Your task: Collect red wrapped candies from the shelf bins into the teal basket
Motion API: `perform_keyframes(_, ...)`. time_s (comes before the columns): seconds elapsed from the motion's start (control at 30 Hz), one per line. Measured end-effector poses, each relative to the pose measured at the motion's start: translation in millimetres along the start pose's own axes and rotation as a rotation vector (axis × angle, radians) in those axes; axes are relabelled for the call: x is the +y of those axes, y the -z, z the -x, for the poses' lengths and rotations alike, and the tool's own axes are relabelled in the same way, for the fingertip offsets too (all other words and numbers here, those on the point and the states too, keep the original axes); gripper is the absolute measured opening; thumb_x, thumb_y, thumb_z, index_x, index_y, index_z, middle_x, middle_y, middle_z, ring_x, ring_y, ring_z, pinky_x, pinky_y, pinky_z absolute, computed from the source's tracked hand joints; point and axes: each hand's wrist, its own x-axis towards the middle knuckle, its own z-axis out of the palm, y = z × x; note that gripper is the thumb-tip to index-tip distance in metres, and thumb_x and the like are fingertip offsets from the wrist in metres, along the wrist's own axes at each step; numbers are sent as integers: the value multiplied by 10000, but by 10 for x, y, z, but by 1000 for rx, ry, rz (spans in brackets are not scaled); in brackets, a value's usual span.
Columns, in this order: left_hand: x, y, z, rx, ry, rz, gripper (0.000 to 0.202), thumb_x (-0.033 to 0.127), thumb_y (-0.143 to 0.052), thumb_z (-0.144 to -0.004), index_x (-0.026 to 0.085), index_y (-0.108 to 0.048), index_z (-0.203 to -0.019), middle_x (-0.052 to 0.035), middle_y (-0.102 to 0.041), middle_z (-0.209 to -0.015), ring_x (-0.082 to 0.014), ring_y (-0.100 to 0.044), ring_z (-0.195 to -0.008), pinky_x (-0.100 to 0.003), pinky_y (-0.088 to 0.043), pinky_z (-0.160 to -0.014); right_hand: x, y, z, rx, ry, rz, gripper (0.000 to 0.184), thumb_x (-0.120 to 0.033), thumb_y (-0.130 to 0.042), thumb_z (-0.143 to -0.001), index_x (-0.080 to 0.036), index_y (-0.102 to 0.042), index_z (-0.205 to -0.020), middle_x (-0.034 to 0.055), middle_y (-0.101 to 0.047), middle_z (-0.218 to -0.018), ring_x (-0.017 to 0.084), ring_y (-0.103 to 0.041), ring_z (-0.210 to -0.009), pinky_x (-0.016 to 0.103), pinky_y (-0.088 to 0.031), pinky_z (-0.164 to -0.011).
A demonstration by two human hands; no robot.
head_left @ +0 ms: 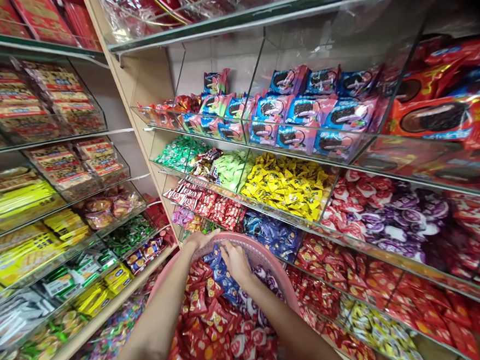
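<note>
A round pink plastic basket [282, 273] with a perforated rim is in front of me, heaped with wrapped candies. At its far left rim, my left hand [200, 241] is closed over the edge. My right hand [236, 261] reaches inside, fingers bent and pressed together at the blue-wrapped candies [221, 274]; what lies under the fingertips is hidden. Red-wrapped candies [199, 303] fill the left and middle of the basket. Purple-and-white candies [251, 305] lie under my right wrist, and red-and-white ones [251, 343] nearer to me.
Clear-fronted shelves rise ahead, with a bin of blue candies [270, 232] just beyond the basket and yellow candies [285, 185] above. Packaged cookies [313, 112] fill an upper shelf. A wooden upright [130, 105] separates these from the left shelves of yellow packets [27, 250].
</note>
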Motion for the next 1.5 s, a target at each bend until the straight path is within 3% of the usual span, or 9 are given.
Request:
perform_keyframes(0.13,12,23,23,-67,7,19,1114,908,-222,-561,47,-616,-1147,-246,-554,-1223,-389,-535,-1108,-447,-426,-907,157,394,42,28,-10,88,267,-282,-316,-942,-220,-554,-1046,61,-660,-987,169,-621,-878,235,-411,-736)
perform_keyframes(0.27,8,32,28,-85,6,22,1123,911,-217,-556,52,-602,-1169,-244,-525,-1258,-393,-513,-1134,-453,-410,-923,456,838,85,-6,-150,368,267,-232,-312,-936,-208,-544,-1065,83,-624,-1064,169,-625,-894,248,-425,-743)
perform_keyframes(0.37,9,31,22,-87,-2,19,1083,893,-240,-579,61,-604,-1169,-239,-528,-1257,-389,-514,-1135,-447,-410,-924,633,1038,122,-68,-250,477,253,-152,-372,-895,-158,-570,-1051,145,-620,-1053,213,-638,-894,288,-442,-726)
perform_keyframes(0.67,22,44,48,-85,-2,18,1108,893,-226,-579,40,-584,-1190,-245,-527,-1258,-384,-505,-1146,-442,-400,-940,807,1070,96,-232,-352,621,328,-55,-348,-875,-142,-632,-1016,160,-649,-1029,221,-640,-951,309,-474,-754)
perform_keyframes(1.03,7,23,12,-83,-3,15,1057,874,-249,-599,61,-603,-1173,-232,-544,-1244,-386,-513,-1137,-447,-409,-932,774,1064,126,-153,-352,616,315,-26,-362,-866,-129,-648,-950,175,-646,-983,220,-652,-917,296,-476,-741)
perform_keyframes(1.17,11,32,16,-84,-10,11,1056,874,-255,-600,63,-598,-1183,-229,-525,-1266,-384,-504,-1149,-439,-401,-939,734,1199,180,-65,-339,544,245,-58,-419,-857,-137,-639,-930,171,-640,-983,231,-641,-928,301,-464,-760)
perform_keyframes(1.27,18,50,34,-85,-16,15,1068,878,-261,-594,59,-591,-1194,-229,-517,-1274,-381,-494,-1160,-431,-400,-943,729,1280,181,6,-304,425,188,-174,-446,-882,-167,-628,-928,139,-641,-1005,219,-635,-916,286,-458,-740)
perform_keyframes(1.43,29,68,66,-92,-10,33,1122,903,-239,-569,43,-580,-1205,-241,-497,-1286,-384,-486,-1167,-433,-391,-953,700,1096,142,16,-281,-376,254,-402,-553,-793,-168,-637,-743,50,-668,-758,159,-607,-630,236,-434,-534)
perform_keyframes(1.5,35,69,78,-94,-1,40,1147,918,-222,-550,40,-589,-1191,-248,-506,-1274,-392,-497,-1152,-434,-403,-937,648,913,148,-29,-299,-510,318,-471,-552,-755,-165,-638,-745,28,-654,-676,119,-527,-472,228,-387,-434)
